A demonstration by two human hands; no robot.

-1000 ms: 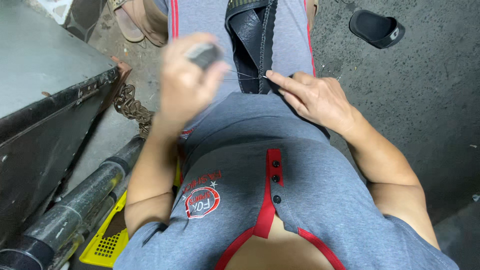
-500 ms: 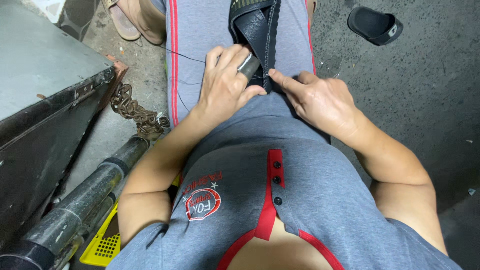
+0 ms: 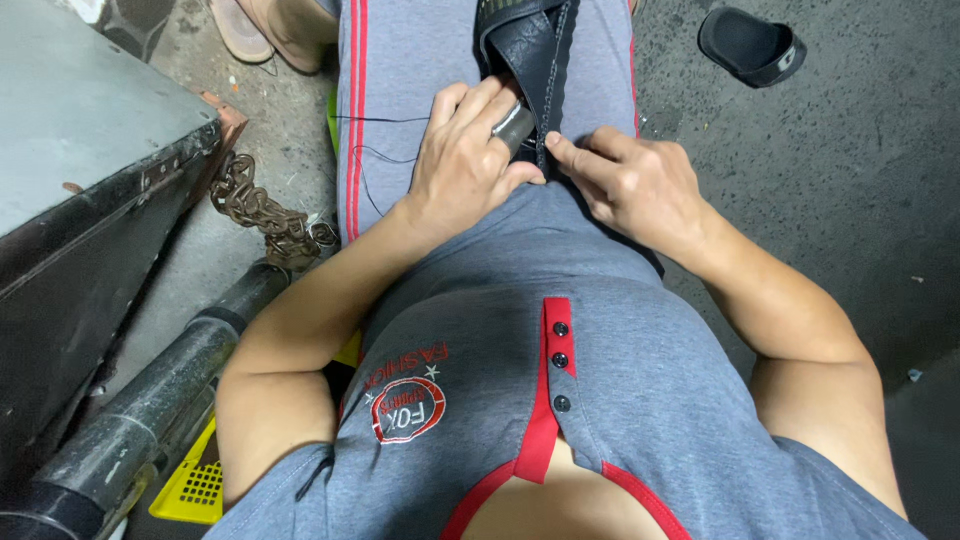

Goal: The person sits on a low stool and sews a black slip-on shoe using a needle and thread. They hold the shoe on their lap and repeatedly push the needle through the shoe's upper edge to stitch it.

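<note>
Two bare hands meet over a black sandal [image 3: 530, 60] that lies on the person's lap, on grey shorts with red stripes [image 3: 400, 90]. The left hand [image 3: 470, 160] is closed around a small grey tool with a metal end [image 3: 513, 127]; its fingers wrap the tool and press it against the edge of the sandal. The right hand [image 3: 630, 180] lies just beside it, fingers half curled, and the thumb and the first finger pinch the sandal's edge near the stitched seam. So the sandal is held between both hands, close to the belly of the person, with the sole side turned up as far as I can tell.

A thin dark thread [image 3: 375, 150] runs from under the left hand across the left thigh. A second black sandal [image 3: 750, 45] lies on the grey concrete floor [image 3: 850, 200], well apart to the right. To the left of the person a rusty chain [image 3: 265, 210] lies on the floor, near a dark metal box [image 3: 90, 200] and a dark pipe [image 3: 160, 400]. A yellow plastic crate [image 3: 190, 485] shows partly under the left arm. At the top edge one foot in a light sandal [image 3: 250, 30] of another person is seen
</note>
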